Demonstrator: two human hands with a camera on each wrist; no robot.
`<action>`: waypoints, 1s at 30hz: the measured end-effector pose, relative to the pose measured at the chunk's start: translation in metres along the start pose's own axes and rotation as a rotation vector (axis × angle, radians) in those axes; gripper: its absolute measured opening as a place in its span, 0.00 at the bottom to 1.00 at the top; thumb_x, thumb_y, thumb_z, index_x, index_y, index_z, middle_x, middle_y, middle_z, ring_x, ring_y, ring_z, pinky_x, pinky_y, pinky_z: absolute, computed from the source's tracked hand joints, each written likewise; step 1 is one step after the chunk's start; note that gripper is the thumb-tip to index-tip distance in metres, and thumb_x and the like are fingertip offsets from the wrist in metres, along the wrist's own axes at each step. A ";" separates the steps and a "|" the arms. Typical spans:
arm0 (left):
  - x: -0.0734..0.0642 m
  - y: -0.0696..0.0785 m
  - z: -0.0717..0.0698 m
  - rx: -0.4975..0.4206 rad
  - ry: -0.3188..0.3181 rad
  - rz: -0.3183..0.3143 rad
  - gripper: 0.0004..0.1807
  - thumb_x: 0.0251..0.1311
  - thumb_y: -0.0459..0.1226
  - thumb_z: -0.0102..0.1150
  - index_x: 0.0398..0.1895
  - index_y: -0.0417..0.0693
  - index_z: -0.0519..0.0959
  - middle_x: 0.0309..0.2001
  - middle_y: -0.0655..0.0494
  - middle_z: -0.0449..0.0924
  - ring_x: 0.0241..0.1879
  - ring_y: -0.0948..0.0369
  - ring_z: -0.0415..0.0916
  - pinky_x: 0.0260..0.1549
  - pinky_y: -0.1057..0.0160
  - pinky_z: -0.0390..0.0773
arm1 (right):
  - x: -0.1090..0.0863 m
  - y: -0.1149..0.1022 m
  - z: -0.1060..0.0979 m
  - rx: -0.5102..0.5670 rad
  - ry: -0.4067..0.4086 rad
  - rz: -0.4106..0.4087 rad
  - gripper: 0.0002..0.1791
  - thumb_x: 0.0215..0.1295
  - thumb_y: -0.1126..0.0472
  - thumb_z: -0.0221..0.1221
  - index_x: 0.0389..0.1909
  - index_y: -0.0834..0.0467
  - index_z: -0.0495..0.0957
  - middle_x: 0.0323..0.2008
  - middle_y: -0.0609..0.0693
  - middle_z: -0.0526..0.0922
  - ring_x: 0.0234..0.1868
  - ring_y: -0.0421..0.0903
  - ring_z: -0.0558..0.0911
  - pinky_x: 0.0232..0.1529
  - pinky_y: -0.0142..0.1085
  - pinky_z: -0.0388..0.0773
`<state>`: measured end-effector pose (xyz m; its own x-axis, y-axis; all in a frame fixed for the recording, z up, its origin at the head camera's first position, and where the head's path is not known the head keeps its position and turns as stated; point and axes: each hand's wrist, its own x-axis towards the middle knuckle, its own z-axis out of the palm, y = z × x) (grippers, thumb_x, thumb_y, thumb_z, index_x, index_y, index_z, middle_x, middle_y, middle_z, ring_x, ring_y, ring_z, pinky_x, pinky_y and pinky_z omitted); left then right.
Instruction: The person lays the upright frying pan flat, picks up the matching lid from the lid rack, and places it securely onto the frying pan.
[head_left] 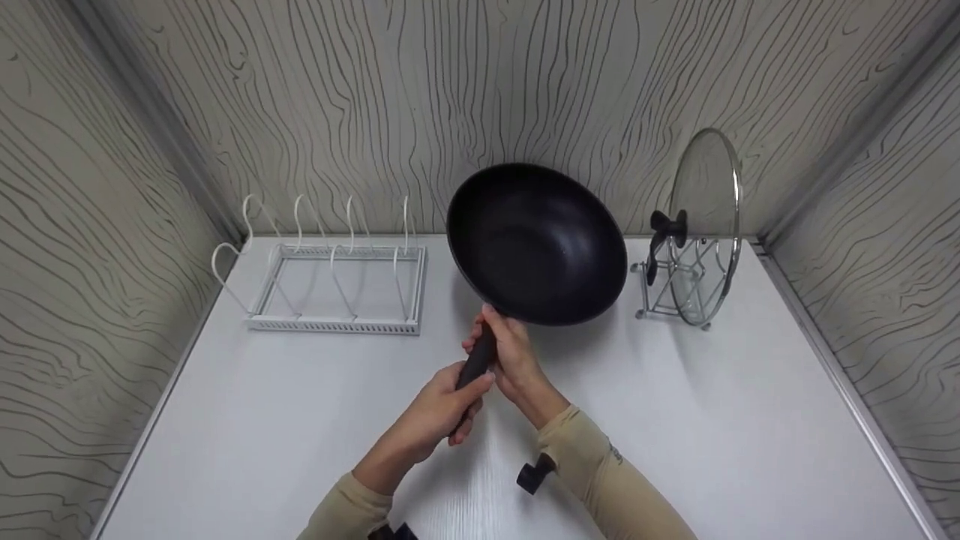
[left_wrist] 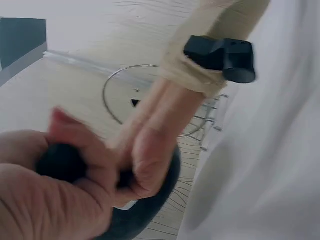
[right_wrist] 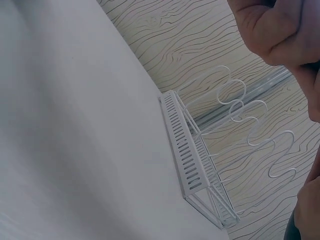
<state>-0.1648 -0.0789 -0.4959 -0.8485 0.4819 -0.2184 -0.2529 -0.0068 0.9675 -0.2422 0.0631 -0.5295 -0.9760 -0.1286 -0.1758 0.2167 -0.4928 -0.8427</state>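
Observation:
A black wok (head_left: 536,244) is held tilted above the table, its dark inside facing the head camera. My left hand (head_left: 442,409) grips the lower part of the wok's black handle (head_left: 477,361). Higher up, close to the bowl, my right hand (head_left: 514,356) holds the same handle, thumb lying along it. In the left wrist view the left hand (left_wrist: 65,185) wraps round the handle's end, with the right hand (left_wrist: 150,155) just beyond. Only part of a hand (right_wrist: 285,30) shows at the edge of the right wrist view.
A white wire rack (head_left: 337,326) with upright loops stands at the left rear of the white table (head_left: 322,420). At the right rear a glass lid (head_left: 709,225) with a black knob stands on edge in a chrome rack (head_left: 660,307). Wood-patterned walls (head_left: 390,97) enclose the back and sides.

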 end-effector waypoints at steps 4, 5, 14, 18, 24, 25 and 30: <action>0.002 -0.008 0.004 0.029 0.033 0.043 0.17 0.78 0.46 0.53 0.38 0.42 0.68 0.17 0.61 0.66 0.08 0.69 0.62 0.08 0.70 0.63 | 0.001 0.001 -0.002 0.003 -0.020 0.006 0.14 0.81 0.54 0.52 0.37 0.59 0.74 0.25 0.47 0.79 0.26 0.42 0.84 0.35 0.33 0.84; 0.002 -0.009 0.004 0.031 0.036 0.049 0.16 0.78 0.46 0.52 0.37 0.42 0.68 0.16 0.62 0.66 0.08 0.69 0.62 0.08 0.70 0.63 | 0.001 0.001 -0.003 0.005 -0.030 0.009 0.14 0.81 0.54 0.52 0.37 0.59 0.74 0.26 0.48 0.79 0.26 0.42 0.84 0.35 0.33 0.84; 0.001 -0.011 0.002 0.017 0.035 0.068 0.16 0.79 0.44 0.52 0.40 0.39 0.67 0.17 0.62 0.66 0.08 0.69 0.62 0.07 0.71 0.62 | 0.000 -0.005 -0.005 0.075 -0.111 0.055 0.11 0.80 0.57 0.53 0.46 0.61 0.78 0.29 0.50 0.82 0.30 0.44 0.87 0.39 0.34 0.86; 0.001 -0.013 -0.002 0.002 0.037 0.063 0.16 0.79 0.45 0.52 0.40 0.40 0.67 0.18 0.62 0.66 0.09 0.69 0.62 0.08 0.70 0.62 | 0.002 -0.006 -0.006 0.070 -0.140 0.077 0.11 0.81 0.58 0.52 0.45 0.61 0.80 0.30 0.51 0.83 0.32 0.44 0.87 0.42 0.35 0.87; 0.002 -0.017 -0.007 0.000 0.033 0.058 0.16 0.79 0.45 0.52 0.40 0.41 0.67 0.18 0.62 0.66 0.08 0.69 0.62 0.07 0.70 0.62 | 0.005 -0.003 -0.006 0.057 -0.120 0.095 0.10 0.80 0.60 0.53 0.40 0.62 0.78 0.30 0.51 0.83 0.32 0.44 0.87 0.43 0.36 0.87; 0.002 -0.018 -0.008 -0.004 0.032 0.057 0.16 0.79 0.45 0.52 0.39 0.41 0.66 0.18 0.62 0.66 0.08 0.69 0.61 0.07 0.70 0.62 | 0.005 -0.002 -0.006 0.055 -0.120 0.095 0.10 0.80 0.60 0.53 0.40 0.62 0.77 0.30 0.51 0.83 0.32 0.44 0.87 0.43 0.36 0.87; 0.004 -0.021 -0.012 -0.003 0.024 0.056 0.16 0.79 0.44 0.51 0.38 0.41 0.67 0.18 0.62 0.66 0.08 0.69 0.61 0.07 0.70 0.61 | 0.007 0.000 -0.005 0.050 -0.124 0.098 0.10 0.80 0.61 0.53 0.39 0.63 0.77 0.31 0.52 0.83 0.32 0.45 0.88 0.44 0.36 0.87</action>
<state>-0.1683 -0.0879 -0.5190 -0.8723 0.4595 -0.1669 -0.2059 -0.0357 0.9779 -0.2490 0.0667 -0.5335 -0.9407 -0.2819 -0.1889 0.3144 -0.5145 -0.7978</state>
